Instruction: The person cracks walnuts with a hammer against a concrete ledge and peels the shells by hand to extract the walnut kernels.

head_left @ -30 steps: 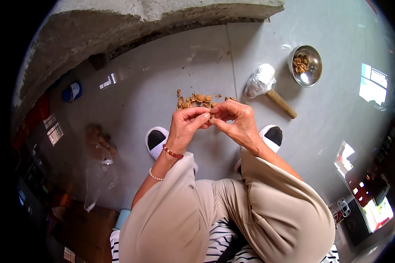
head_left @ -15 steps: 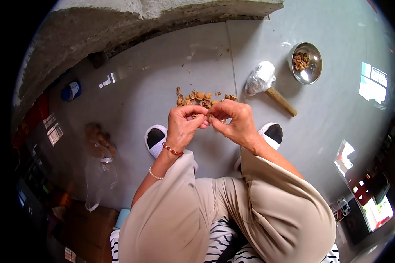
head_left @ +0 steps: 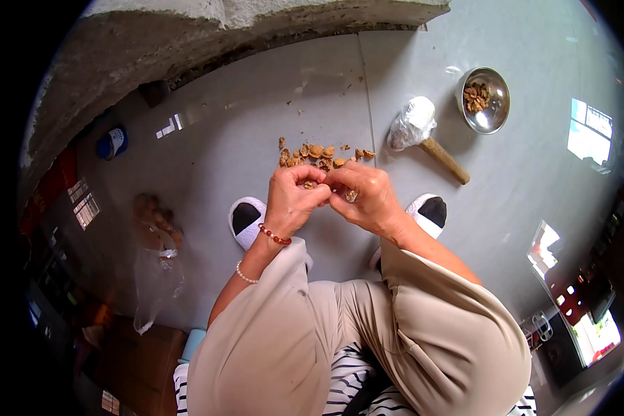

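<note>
My left hand [head_left: 291, 200] and my right hand [head_left: 369, 200] meet at the fingertips above the floor between my feet. A walnut piece [head_left: 308, 185] shows in the curled fingers of the left hand. Another walnut piece [head_left: 351, 195] sits in the right palm under bent fingers. What the touching fingertips pinch is hidden. Just beyond the hands lies a heap of cracked walnut shells [head_left: 317, 152]. To the right rests a hammer [head_left: 442, 159], its head wrapped in white plastic. Past it stands a metal bowl [head_left: 494, 118] holding walnut kernels [head_left: 476, 97].
A clear plastic bag [head_left: 158, 277] with walnuts [head_left: 154, 213] lies at the left. A blue can [head_left: 112, 143] is farther up that side. A rough concrete block [head_left: 187, 41] borders the far left. White slippers [head_left: 248, 222] are on my feet, beside both hands.
My hands have drawn slightly nearer and turned a little, fingertips now pressed together. Walnut pieces in both hands show more clearly. The hammer, bowl and shells stay where they were.
</note>
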`<state>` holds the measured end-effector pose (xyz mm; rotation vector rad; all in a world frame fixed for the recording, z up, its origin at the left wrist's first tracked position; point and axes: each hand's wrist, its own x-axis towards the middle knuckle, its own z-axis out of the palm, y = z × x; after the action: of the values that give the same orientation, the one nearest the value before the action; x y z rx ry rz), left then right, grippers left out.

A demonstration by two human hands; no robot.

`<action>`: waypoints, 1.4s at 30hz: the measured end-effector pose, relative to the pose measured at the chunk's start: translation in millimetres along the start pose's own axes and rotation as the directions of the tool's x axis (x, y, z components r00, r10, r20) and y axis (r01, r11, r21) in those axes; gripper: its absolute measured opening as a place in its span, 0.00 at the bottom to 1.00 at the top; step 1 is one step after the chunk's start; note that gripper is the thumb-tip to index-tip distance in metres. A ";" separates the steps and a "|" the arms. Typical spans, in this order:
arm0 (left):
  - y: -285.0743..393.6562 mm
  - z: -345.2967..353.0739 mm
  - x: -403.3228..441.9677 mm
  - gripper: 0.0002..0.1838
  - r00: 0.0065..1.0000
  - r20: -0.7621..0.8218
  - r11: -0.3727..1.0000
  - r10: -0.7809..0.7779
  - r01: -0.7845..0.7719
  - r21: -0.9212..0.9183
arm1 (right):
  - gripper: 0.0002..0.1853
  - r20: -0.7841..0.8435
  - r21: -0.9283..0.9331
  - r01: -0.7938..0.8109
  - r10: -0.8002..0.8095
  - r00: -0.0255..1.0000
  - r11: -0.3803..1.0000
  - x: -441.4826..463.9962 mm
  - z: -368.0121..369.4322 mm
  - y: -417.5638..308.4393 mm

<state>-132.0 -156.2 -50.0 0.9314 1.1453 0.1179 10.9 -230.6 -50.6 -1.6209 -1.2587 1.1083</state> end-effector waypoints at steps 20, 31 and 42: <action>6.7 -4.7 -0.8 0.04 0.999 0.023 0.993 -0.036 0.039 -0.115 | 0.07 -0.018 0.283 -0.265 0.282 0.959 0.922 2.9 -2.1 -2.6; 3.5 -6.8 -1.4 0.05 0.999 0.033 0.983 -0.037 0.042 -0.178 | 0.05 -0.048 0.370 -0.288 0.328 0.943 0.883 1.4 -2.4 -2.8; 0.3 -8.3 -0.2 0.08 0.995 0.101 0.969 -0.018 0.042 -0.243 | 0.04 0.036 0.459 -0.380 0.411 0.911 0.803 2.9 -5.9 -2.7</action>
<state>-138.8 -151.4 -50.5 0.6930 1.0276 0.1830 16.1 -227.7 -46.7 -1.5622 -0.5500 1.4645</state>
